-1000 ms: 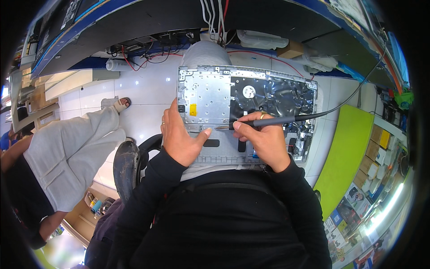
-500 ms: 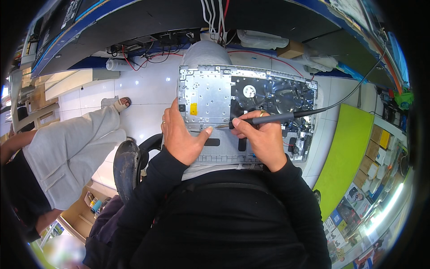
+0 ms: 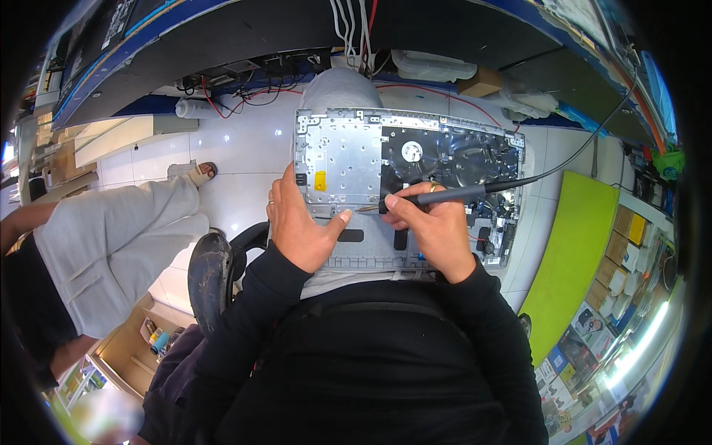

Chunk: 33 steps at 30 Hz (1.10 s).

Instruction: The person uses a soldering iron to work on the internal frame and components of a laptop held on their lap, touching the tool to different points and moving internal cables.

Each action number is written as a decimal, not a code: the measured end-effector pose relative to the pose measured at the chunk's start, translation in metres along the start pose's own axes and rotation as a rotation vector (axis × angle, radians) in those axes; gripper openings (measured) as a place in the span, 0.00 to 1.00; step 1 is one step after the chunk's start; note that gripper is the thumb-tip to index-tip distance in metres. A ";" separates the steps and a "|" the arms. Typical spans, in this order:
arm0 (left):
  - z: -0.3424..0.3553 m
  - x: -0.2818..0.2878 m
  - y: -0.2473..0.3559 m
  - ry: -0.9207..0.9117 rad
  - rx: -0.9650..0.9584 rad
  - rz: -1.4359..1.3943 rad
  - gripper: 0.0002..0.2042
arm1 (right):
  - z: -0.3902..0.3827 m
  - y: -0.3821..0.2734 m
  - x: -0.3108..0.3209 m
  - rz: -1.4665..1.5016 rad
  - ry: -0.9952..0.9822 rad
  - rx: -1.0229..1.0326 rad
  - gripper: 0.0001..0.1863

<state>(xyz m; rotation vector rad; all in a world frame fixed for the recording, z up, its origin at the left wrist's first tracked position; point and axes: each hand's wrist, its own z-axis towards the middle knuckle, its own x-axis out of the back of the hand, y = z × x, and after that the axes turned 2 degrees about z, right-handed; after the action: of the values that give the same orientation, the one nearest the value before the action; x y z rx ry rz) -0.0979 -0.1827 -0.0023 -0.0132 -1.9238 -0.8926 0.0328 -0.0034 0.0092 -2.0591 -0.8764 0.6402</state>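
A silver laptop top case (image 3: 348, 159) lies inner side up across my lap, its black-covered keyboard backing on the right and a bare metal plate with a yellow sticker on the left. My left hand (image 3: 300, 226) grips its left edge, thumb on top and the other fingers partly hidden along the side. Between the fingers and thumb of my right hand (image 3: 441, 233) is a dark grey soldering iron (image 3: 452, 195). Its thin tip points left at the lower rim of the metal plate, close to my left thumb; whether it touches cannot be made out.
The iron's black cable (image 3: 586, 152) runs up right to the dark bench (image 3: 222, 44). At left stands another person in light grey trousers (image 3: 119, 245), beside a black chair part (image 3: 208, 274). A green panel (image 3: 571, 259) and a lit display case (image 3: 630, 326) are at right.
My hands, the soldering iron and the laptop case look nearly unmoved. The other person at left has shifted slightly, with the lower arm moving a little left.
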 end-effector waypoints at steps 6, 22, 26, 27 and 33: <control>0.000 0.000 -0.001 0.002 -0.014 -0.006 0.45 | -0.005 -0.006 0.005 0.021 0.025 -0.042 0.12; 0.000 0.001 0.001 -0.003 -0.019 -0.015 0.45 | -0.005 0.002 0.004 -0.022 -0.016 -0.012 0.13; 0.001 0.001 0.001 -0.016 -0.013 -0.009 0.45 | -0.004 0.001 0.006 -0.017 -0.019 -0.020 0.14; 0.001 0.000 0.001 -0.013 -0.016 0.000 0.45 | -0.004 0.001 0.006 -0.009 -0.017 -0.028 0.13; 0.001 0.001 -0.001 -0.009 -0.012 -0.011 0.45 | -0.005 0.000 0.005 0.037 -0.001 -0.048 0.13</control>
<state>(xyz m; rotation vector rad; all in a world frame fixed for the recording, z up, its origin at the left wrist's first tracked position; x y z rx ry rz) -0.0992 -0.1832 -0.0019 -0.0137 -1.9287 -0.9129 0.0392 -0.0019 0.0115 -2.1227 -0.8631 0.6455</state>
